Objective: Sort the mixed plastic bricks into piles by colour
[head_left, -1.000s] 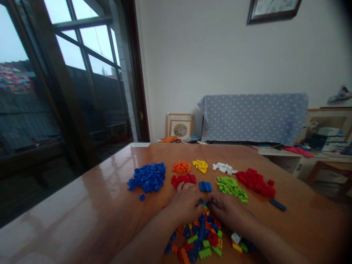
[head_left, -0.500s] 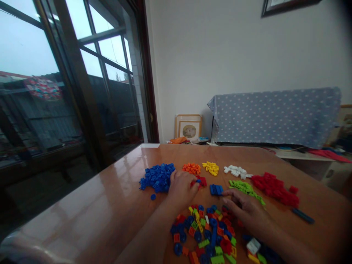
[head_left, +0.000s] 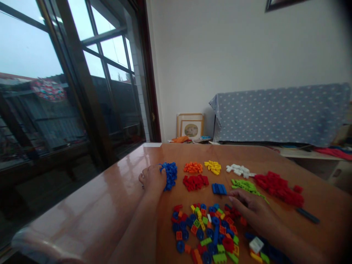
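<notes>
My left hand [head_left: 154, 179] is at the left side of the pile of small blue bricks [head_left: 169, 175], covering part of it. Its fingers are curled, and whatever lies within them is hidden. My right hand [head_left: 251, 205] rests above the table with index finger stretched and thumb apart, holding nothing visible. That index fingertip is beside a row of blue bricks [head_left: 219, 189] set close together. Nearer to me spreads a mixed heap of coloured bricks [head_left: 205, 242], with blue round pieces among them. Between the blue pile and the blue row lies a group of red bricks [head_left: 195, 182].
Orange bricks [head_left: 193, 167], yellow bricks [head_left: 212, 167] and white bricks [head_left: 239, 170] lie in groups farther back. Green bricks [head_left: 244, 185] and a large red pile [head_left: 279, 187] are on the right, near a dark bar [head_left: 308, 215]. A window stands left of the table [head_left: 90, 209].
My left hand has moved left from the red group to the blue pile's far side, uncovering the red bricks. My right hand has kept its place by the blue row.
</notes>
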`<control>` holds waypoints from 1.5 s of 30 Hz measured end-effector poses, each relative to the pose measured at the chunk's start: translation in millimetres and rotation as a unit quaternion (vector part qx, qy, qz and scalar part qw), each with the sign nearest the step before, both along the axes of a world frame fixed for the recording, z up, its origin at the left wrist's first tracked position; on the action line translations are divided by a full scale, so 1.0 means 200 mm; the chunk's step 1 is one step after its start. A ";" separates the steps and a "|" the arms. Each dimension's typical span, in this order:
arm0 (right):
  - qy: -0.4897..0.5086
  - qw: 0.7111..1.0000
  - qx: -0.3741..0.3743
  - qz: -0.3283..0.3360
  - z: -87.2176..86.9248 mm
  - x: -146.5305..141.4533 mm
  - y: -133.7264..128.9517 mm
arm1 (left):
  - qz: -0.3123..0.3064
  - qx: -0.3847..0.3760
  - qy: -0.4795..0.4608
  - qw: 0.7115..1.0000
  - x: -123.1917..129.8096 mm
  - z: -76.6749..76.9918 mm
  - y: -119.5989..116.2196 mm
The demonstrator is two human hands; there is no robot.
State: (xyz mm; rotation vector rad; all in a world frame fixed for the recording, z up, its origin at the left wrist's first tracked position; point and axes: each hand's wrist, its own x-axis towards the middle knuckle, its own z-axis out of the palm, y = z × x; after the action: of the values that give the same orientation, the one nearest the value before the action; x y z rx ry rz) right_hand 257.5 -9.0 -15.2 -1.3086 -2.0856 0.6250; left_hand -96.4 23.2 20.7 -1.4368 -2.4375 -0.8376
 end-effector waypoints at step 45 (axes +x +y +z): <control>-0.145 0.981 -0.053 0.115 0.09 -0.05 -0.11 | -0.483 -0.044 -0.036 0.874 0.44 0.05 -0.17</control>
State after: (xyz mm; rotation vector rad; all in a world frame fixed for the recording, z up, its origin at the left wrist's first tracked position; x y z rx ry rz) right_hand 247.6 -31.8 3.3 -1.2899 -2.4984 0.6842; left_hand -9.3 -10.3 30.3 -2.7434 -1.6866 -0.9225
